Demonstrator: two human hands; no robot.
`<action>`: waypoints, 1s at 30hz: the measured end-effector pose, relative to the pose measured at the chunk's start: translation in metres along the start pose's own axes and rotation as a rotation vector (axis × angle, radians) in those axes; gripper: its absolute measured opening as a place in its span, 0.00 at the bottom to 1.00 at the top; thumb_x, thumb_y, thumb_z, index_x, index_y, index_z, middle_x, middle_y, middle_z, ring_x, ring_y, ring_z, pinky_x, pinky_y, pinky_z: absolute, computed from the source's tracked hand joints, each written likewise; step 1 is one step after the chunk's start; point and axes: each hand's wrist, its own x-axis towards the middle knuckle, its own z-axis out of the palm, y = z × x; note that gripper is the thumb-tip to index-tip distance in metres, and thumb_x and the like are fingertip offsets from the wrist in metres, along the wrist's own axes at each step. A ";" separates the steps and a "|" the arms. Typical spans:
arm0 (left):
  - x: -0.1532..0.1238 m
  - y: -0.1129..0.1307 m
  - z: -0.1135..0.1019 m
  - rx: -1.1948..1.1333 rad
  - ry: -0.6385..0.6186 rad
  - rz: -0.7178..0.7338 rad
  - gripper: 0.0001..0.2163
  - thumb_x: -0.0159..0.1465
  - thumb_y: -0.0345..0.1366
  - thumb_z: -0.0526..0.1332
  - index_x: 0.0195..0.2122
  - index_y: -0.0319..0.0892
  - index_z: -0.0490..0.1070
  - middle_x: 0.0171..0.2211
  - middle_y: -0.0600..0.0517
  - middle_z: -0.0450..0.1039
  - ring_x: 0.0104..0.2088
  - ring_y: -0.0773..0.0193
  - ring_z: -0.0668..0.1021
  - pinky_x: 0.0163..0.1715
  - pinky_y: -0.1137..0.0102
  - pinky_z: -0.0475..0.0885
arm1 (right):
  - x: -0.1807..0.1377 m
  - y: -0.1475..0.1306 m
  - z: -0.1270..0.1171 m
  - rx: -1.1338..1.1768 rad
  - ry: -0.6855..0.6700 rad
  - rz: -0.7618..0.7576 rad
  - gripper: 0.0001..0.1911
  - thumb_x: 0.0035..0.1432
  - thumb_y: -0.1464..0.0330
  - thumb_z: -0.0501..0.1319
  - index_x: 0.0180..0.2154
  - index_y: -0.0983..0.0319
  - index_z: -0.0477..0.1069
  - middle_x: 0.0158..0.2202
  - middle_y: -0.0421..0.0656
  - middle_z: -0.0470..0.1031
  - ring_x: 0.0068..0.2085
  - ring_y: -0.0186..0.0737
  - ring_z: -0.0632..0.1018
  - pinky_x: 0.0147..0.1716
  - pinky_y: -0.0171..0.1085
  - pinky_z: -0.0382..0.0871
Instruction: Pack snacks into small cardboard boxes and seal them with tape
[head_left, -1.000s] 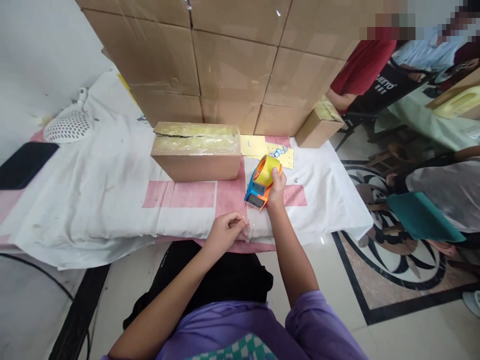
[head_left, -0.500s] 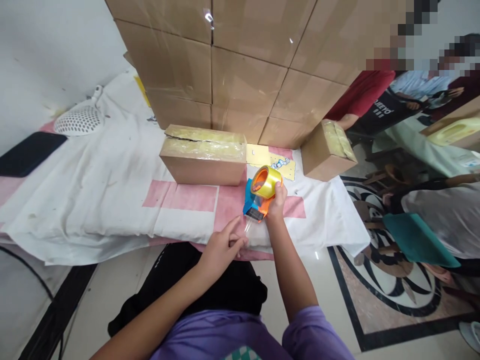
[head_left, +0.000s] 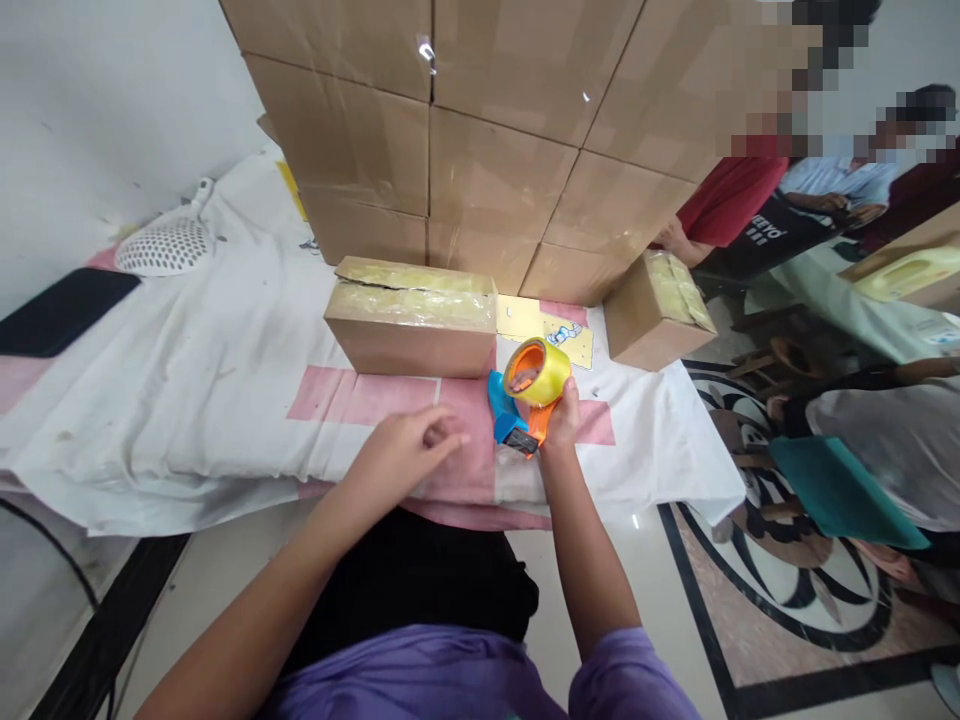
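My right hand (head_left: 561,420) grips the handle of an orange and blue tape dispenser (head_left: 525,395) that carries a roll of yellowish tape. The dispenser stands on the white and pink cloth (head_left: 225,400) near the table's front edge. My left hand (head_left: 405,452) hovers just left of the dispenser with its fingers loosely curled and nothing visible in them. A long cardboard box (head_left: 412,318), its top sealed with yellowish tape, lies just behind both hands.
A wall of stacked cardboard boxes (head_left: 495,130) fills the back. A smaller taped box (head_left: 654,310) sits at the table's right corner. A white perforated object (head_left: 165,245) and a black pad (head_left: 60,308) lie at the left. Other people (head_left: 750,200) sit at the right.
My left hand let go of the tape end near the dispenser's blade and moved left and up. The dispenser tilted and shifted slightly toward the box.
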 end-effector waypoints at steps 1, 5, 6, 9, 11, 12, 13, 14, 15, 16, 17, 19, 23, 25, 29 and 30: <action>0.012 0.007 -0.002 -0.033 0.082 0.062 0.19 0.63 0.47 0.64 0.53 0.45 0.76 0.47 0.46 0.82 0.46 0.52 0.83 0.47 0.63 0.76 | -0.001 -0.001 0.001 -0.018 -0.018 0.007 0.32 0.54 0.37 0.55 0.26 0.58 0.75 0.26 0.47 0.76 0.31 0.48 0.77 0.38 0.48 0.76; 0.062 0.034 0.012 -0.196 0.060 0.355 0.34 0.60 0.46 0.69 0.67 0.47 0.63 0.64 0.45 0.70 0.61 0.51 0.75 0.59 0.60 0.71 | -0.006 0.000 0.003 -0.028 -0.082 0.024 0.35 0.54 0.35 0.51 0.29 0.57 0.76 0.27 0.47 0.76 0.31 0.49 0.78 0.38 0.49 0.77; 0.072 0.037 0.018 -0.204 0.018 0.389 0.37 0.59 0.45 0.70 0.68 0.47 0.60 0.65 0.44 0.68 0.62 0.50 0.74 0.60 0.59 0.70 | -0.007 0.000 0.004 -0.019 -0.075 0.022 0.34 0.55 0.36 0.52 0.31 0.57 0.77 0.28 0.47 0.76 0.31 0.49 0.78 0.37 0.49 0.77; 0.091 0.038 0.031 -0.207 -0.025 0.412 0.41 0.58 0.45 0.72 0.70 0.45 0.58 0.66 0.42 0.66 0.64 0.48 0.71 0.62 0.57 0.68 | -0.009 0.003 0.001 0.000 -0.030 0.014 0.31 0.54 0.37 0.54 0.36 0.56 0.77 0.30 0.46 0.77 0.32 0.50 0.79 0.38 0.50 0.78; 0.096 0.032 0.033 -0.235 -0.020 0.440 0.42 0.55 0.45 0.74 0.69 0.45 0.59 0.69 0.42 0.61 0.67 0.46 0.67 0.66 0.56 0.64 | -0.010 0.003 -0.001 -0.006 -0.018 0.025 0.33 0.55 0.36 0.51 0.32 0.56 0.76 0.29 0.47 0.76 0.35 0.52 0.80 0.40 0.52 0.78; 0.097 0.029 0.033 -0.256 -0.021 0.454 0.43 0.54 0.46 0.75 0.68 0.45 0.60 0.69 0.42 0.60 0.68 0.46 0.65 0.67 0.56 0.62 | -0.010 0.003 -0.002 -0.013 -0.007 0.036 0.34 0.55 0.35 0.49 0.30 0.56 0.75 0.28 0.47 0.76 0.37 0.54 0.81 0.42 0.53 0.78; 0.097 0.025 0.033 -0.276 -0.026 0.465 0.43 0.53 0.46 0.75 0.68 0.45 0.61 0.70 0.42 0.59 0.69 0.45 0.64 0.67 0.55 0.61 | -0.010 0.003 -0.003 -0.023 0.012 0.049 0.35 0.54 0.34 0.48 0.29 0.56 0.74 0.27 0.47 0.75 0.39 0.55 0.81 0.43 0.53 0.78; 0.097 0.023 0.033 -0.292 -0.033 0.468 0.44 0.52 0.45 0.76 0.68 0.46 0.61 0.70 0.42 0.59 0.69 0.45 0.64 0.68 0.54 0.61 | -0.010 0.003 -0.004 -0.030 0.031 0.062 0.36 0.53 0.32 0.47 0.29 0.55 0.74 0.26 0.47 0.74 0.40 0.56 0.81 0.43 0.54 0.78; 0.097 0.021 0.033 -0.302 -0.037 0.468 0.44 0.52 0.45 0.76 0.68 0.47 0.61 0.69 0.42 0.59 0.69 0.45 0.64 0.68 0.54 0.61 | -0.011 0.003 -0.004 -0.033 0.044 0.073 0.37 0.51 0.31 0.48 0.30 0.55 0.74 0.26 0.47 0.74 0.41 0.57 0.82 0.44 0.54 0.79; 0.098 0.019 0.034 -0.306 -0.034 0.471 0.44 0.52 0.45 0.76 0.68 0.48 0.61 0.69 0.43 0.60 0.69 0.45 0.64 0.68 0.53 0.60 | -0.011 0.003 -0.003 -0.031 0.050 0.079 0.37 0.50 0.31 0.49 0.31 0.55 0.74 0.26 0.47 0.74 0.41 0.57 0.82 0.43 0.54 0.79; 0.098 0.018 0.036 -0.304 -0.028 0.478 0.44 0.52 0.44 0.76 0.68 0.48 0.61 0.69 0.43 0.60 0.69 0.45 0.63 0.68 0.53 0.60 | -0.012 0.003 -0.003 -0.027 0.050 0.084 0.36 0.49 0.31 0.51 0.33 0.55 0.74 0.26 0.46 0.75 0.41 0.57 0.82 0.43 0.54 0.79; 0.101 0.018 0.040 -0.300 -0.016 0.500 0.43 0.52 0.45 0.76 0.68 0.49 0.61 0.69 0.44 0.60 0.69 0.45 0.62 0.69 0.52 0.58 | -0.013 0.004 -0.002 -0.024 0.053 0.099 0.36 0.49 0.32 0.52 0.36 0.55 0.74 0.26 0.46 0.76 0.40 0.56 0.82 0.41 0.53 0.80; 0.104 0.020 0.047 -0.317 -0.023 0.483 0.40 0.55 0.45 0.74 0.68 0.50 0.62 0.69 0.45 0.60 0.70 0.45 0.61 0.69 0.51 0.56 | -0.012 0.004 -0.001 -0.064 0.055 0.181 0.36 0.50 0.32 0.50 0.34 0.56 0.73 0.27 0.46 0.76 0.33 0.53 0.81 0.38 0.52 0.79; 0.101 0.020 0.047 -0.355 -0.036 0.415 0.38 0.57 0.45 0.73 0.68 0.49 0.62 0.69 0.44 0.60 0.69 0.45 0.63 0.69 0.52 0.58 | -0.010 0.003 0.001 -0.059 0.055 0.216 0.37 0.50 0.32 0.50 0.31 0.57 0.74 0.27 0.47 0.76 0.31 0.50 0.80 0.37 0.51 0.78; 0.073 0.017 0.049 -0.533 -0.027 0.202 0.33 0.63 0.46 0.66 0.67 0.43 0.60 0.67 0.41 0.64 0.64 0.48 0.71 0.63 0.55 0.67 | -0.008 0.002 0.005 -0.020 0.141 0.158 0.32 0.52 0.38 0.53 0.34 0.59 0.74 0.30 0.48 0.78 0.29 0.47 0.79 0.34 0.49 0.77; 0.063 0.016 0.051 -0.554 -0.018 0.155 0.32 0.64 0.47 0.65 0.66 0.42 0.61 0.66 0.41 0.65 0.64 0.48 0.72 0.62 0.56 0.69 | -0.008 0.003 0.006 -0.026 0.169 0.131 0.31 0.53 0.39 0.54 0.35 0.59 0.73 0.30 0.47 0.78 0.29 0.47 0.79 0.34 0.48 0.77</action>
